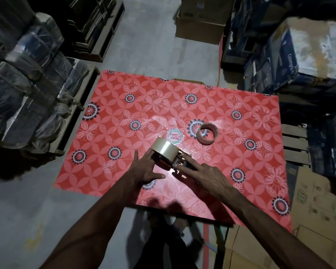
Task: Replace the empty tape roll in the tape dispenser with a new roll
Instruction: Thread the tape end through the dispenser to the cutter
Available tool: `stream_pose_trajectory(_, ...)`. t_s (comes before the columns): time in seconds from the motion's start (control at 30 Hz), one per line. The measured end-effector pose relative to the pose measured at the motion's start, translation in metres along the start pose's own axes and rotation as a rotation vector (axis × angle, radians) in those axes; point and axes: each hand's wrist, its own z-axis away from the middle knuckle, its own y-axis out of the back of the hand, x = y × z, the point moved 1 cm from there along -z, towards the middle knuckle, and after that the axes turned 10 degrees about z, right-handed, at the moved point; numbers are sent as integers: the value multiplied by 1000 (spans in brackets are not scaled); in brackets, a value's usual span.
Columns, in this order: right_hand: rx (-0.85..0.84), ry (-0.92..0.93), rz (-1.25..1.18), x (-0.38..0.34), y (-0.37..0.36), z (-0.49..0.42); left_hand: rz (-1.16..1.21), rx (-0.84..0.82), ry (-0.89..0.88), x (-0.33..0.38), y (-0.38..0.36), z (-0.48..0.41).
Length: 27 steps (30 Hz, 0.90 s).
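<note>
While the tape dispenser (176,162) is lying on the red flower-patterned table (109,133) with a full roll of clear tape (164,150) sitting in it, the person is reaching in with both bare hands. The left hand (144,169) is resting beside the dispenser on its left, the fingers spread apart and stretched toward the roll, the fingertips touching or nearly touching the roll's lower edge; the thumb is pointing out to the right along the table top. The right hand (208,177) is coming in from the right, its fingers extended and slightly apart, lying over the handle end of the dispenser; whether they are pressing on it or only brushing it is not clear. Neither hand is closing around anything.

The empty cardboard core (207,133) is standing on its edge-ring farther back on the table, apart from the dispenser and to its right. Between the core and the new roll, a round printed label (174,137) is lying flat, with crumpled clear wrapping (163,123) just behind it. Wrapped bundles (27,94) are flanking the table on the left, cardboard boxes (316,220) on the right.
</note>
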Motion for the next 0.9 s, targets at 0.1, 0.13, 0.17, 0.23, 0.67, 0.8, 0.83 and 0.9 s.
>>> stream_pose_trajectory(0.1,-38,-18,4,-1,6,-1,17,-7,-9,-1,-2,0)
stream_pose_trajectory(0.13,-43,-21,4,-1,6,-1,19,-7,-13,-2,-1,-1)
stream_pose_trajectory(0.17,-53,-22,8,0,7,-2,16,-5,-20,-3,-1,-1)
stream_pose_trajectory(0.23,-79,-19,-20,2,7,-2,4,3,-36,-5,0,-1)
stream_pose_trajectory(0.67,-154,-33,-49,18,-1,22,-42,9,-42,-8,-2,2)
stream_pose_trajectory(0.8,-202,-49,-18,33,-20,51,-26,-3,-42,-9,-3,3)
stream_pose_trajectory(0.83,-214,-44,-10,36,-18,58,-24,-3,-43,-9,-2,2)
stream_pose_trajectory(0.9,-228,-35,23,40,-15,69,-31,-7,-39,-9,-1,2)
